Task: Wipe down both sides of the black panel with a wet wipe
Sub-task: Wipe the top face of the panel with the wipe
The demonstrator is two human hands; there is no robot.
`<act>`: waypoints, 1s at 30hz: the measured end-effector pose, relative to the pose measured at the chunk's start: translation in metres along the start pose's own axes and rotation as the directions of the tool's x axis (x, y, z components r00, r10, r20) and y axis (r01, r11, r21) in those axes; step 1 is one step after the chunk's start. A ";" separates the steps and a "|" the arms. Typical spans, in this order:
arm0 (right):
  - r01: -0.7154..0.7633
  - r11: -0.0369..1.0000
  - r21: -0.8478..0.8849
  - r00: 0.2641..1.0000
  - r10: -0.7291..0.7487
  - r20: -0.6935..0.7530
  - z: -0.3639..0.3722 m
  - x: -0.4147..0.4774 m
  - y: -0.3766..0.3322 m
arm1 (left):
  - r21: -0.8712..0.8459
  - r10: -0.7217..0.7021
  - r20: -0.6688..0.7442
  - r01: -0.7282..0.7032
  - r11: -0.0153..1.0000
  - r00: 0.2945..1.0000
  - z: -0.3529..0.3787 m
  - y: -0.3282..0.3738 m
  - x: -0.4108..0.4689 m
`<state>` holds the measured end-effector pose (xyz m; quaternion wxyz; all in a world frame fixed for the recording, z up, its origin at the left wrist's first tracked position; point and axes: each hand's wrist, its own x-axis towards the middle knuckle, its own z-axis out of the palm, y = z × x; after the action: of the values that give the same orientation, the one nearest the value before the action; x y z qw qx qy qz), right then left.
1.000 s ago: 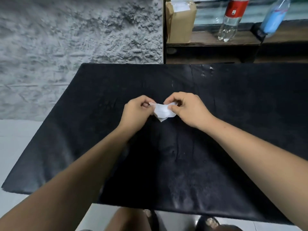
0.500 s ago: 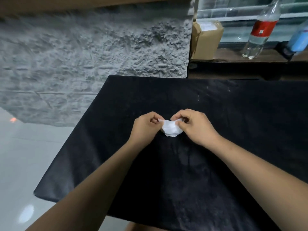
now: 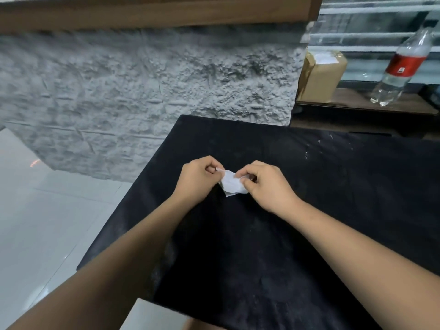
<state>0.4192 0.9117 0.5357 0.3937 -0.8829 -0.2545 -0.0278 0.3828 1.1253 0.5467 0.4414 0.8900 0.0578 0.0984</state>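
Observation:
A large black panel [image 3: 309, 210] lies flat in front of me, dusty, with small white specks near its far right. Above its middle, both hands hold a small crumpled white wet wipe [image 3: 232, 185]. My left hand [image 3: 198, 181] pinches the wipe's left corner between thumb and fingers. My right hand [image 3: 266, 184] pinches its right side. The wipe is bunched up between the two hands, just over the panel surface.
A rough grey textured wall [image 3: 142, 96] stands behind the panel on the left. At the back right a wooden shelf [image 3: 357, 106] carries a brown cardboard box [image 3: 321, 77] and a clear bottle with a red label [image 3: 400, 67]. Pale floor tiles [image 3: 47, 222] lie to the left.
The view has swung to the left and upward, so the panel and hands sit further right in frame. Both hands keep hold of the wipe, working it between the fingers.

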 end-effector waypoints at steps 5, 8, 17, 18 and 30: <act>0.028 0.999 -0.027 0.999 -0.027 0.040 0.012 0.027 0.010 | -0.011 -0.026 -0.009 0.025 1.000 1.000 0.000 -0.007 0.032; 0.050 0.996 -0.079 0.997 -0.045 0.063 0.006 0.040 0.003 | -0.009 -0.014 -0.032 0.014 1.000 0.999 -0.009 -0.002 0.040; 0.080 0.981 -0.176 0.994 -0.066 0.084 0.000 0.040 -0.016 | -0.088 -0.001 -0.052 -0.003 0.996 0.999 -0.036 -0.001 0.032; 0.082 0.977 -0.196 0.994 -0.067 0.082 0.002 0.039 -0.017 | -0.110 -0.001 -0.054 -0.005 0.994 0.999 -0.036 -0.003 0.032; 0.164 0.952 -0.259 0.986 -0.152 0.065 0.009 0.056 -0.038 | -0.239 -0.079 -0.017 0.073 0.968 0.997 -0.051 -0.007 0.033</act>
<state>0.4481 0.9635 0.5692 0.2635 -0.9046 -0.3269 -0.0731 0.4032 1.1753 0.5760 0.5474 0.8265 0.0854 0.0992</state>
